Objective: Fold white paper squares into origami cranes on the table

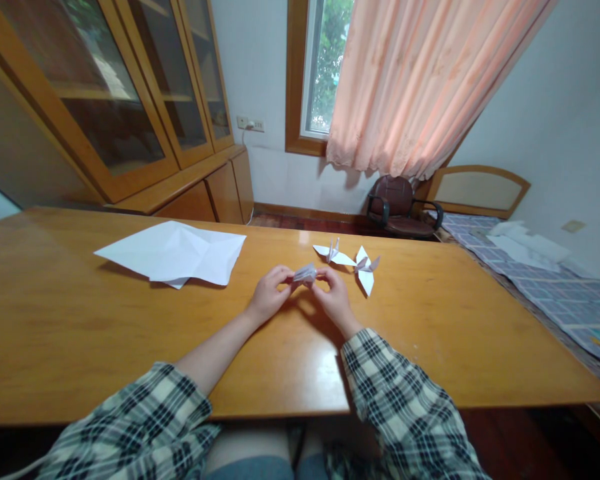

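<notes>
My left hand [269, 294] and my right hand [334, 295] meet over the middle of a wooden table [105, 347]. Both pinch a small folded piece of white paper [305, 273] between their fingertips, one at each end. Just beyond my right hand lie two small folded paper cranes: one crane [334, 253] farther back, the other crane [366, 270] to its right. Both forearms wear plaid sleeves.
A large creased white sheet [175, 253] lies on the table to the left. A glass-fronted wooden cabinet [130, 113] stands at the back left. Behind the table are an office chair [397, 203], a curtained window [420, 80] and a bed [555, 287] at the right.
</notes>
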Motion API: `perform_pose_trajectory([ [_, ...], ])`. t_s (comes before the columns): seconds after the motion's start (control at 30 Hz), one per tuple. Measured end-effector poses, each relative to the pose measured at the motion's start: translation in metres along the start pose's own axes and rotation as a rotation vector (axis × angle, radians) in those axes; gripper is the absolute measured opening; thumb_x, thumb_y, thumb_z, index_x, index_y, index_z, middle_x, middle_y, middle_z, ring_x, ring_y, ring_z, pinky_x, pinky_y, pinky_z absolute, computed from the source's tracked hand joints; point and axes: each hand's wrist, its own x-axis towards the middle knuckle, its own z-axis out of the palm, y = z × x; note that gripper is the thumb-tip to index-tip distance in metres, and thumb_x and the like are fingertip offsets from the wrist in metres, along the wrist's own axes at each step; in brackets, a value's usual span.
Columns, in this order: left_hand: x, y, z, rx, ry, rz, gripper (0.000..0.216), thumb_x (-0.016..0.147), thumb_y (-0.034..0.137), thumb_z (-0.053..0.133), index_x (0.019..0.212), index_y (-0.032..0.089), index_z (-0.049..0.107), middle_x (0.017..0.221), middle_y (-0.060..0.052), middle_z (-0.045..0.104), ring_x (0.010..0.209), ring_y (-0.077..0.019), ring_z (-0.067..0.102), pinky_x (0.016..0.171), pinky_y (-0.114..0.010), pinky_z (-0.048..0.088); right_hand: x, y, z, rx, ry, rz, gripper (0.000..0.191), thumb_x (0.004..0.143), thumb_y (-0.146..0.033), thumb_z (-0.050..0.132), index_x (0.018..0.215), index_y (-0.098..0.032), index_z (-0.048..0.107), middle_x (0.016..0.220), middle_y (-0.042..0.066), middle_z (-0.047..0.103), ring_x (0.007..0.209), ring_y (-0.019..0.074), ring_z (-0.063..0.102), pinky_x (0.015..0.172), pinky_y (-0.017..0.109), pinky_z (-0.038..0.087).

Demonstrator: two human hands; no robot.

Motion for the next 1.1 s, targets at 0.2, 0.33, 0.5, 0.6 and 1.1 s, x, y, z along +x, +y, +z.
perform_pose_trajectory([
  [0.2,-0.005,0.003,0.009,-0.382,-0.144,-0.345,0.028,0.087,0.045,0.055,0.093,0.017,0.058,0.086,-0.002,0.069,0.079,-0.0183,0.069,0.074,-0.030,0.055,-0.001,0.001,0.004,0.204,-0.023,0.222,0.022,0.070,-0.036,0.073,0.073,-0.020,0.058,0.071,0.000,0.062,0.067,0.0150,0.057,0.066,0.030,0.048],
  [0.33,-0.007,0.005,0.014,-0.532,-0.215,-0.476,0.038,0.083,0.054,0.058,0.092,0.018,0.052,0.078,-0.002,0.069,0.069,-0.0183,0.071,0.066,-0.030,0.057,-0.001,-0.001,0.003,0.327,-0.043,0.353,0.029,0.063,-0.039,0.078,0.068,-0.020,0.057,0.064,-0.001,0.060,0.060,0.0137,0.055,0.060,0.028,0.045],
  [0.5,-0.007,0.005,0.017,-0.747,-0.312,-0.621,0.053,0.074,0.054,0.070,0.103,0.014,0.051,0.079,-0.005,0.071,0.070,-0.0187,0.071,0.068,-0.031,0.057,0.001,-0.003,0.000,0.455,-0.106,0.486,0.030,0.059,-0.037,0.080,0.067,-0.017,0.058,0.062,-0.001,0.062,0.056,0.0118,0.054,0.056,0.026,0.042],
  [0.6,-0.007,0.003,0.018,-0.771,-0.333,-0.632,0.054,0.072,0.051,0.073,0.105,0.012,0.056,0.086,-0.009,0.072,0.073,-0.0181,0.071,0.070,-0.030,0.057,0.002,-0.005,0.000,0.476,-0.162,0.513,0.031,0.061,-0.039,0.078,0.071,-0.016,0.061,0.063,-0.001,0.062,0.054,0.0110,0.053,0.054,0.024,0.041],
  [1.1,-0.009,0.010,0.017,-0.832,-0.437,-0.776,0.041,0.073,0.042,0.077,0.092,0.011,0.058,0.080,-0.012,0.074,0.063,-0.0163,0.070,0.058,-0.026,0.056,-0.001,-0.002,0.006,0.303,-0.028,0.419,0.037,0.067,-0.050,0.071,0.058,-0.016,0.059,0.054,-0.002,0.051,0.052,0.0100,0.041,0.050,0.024,0.031],
])
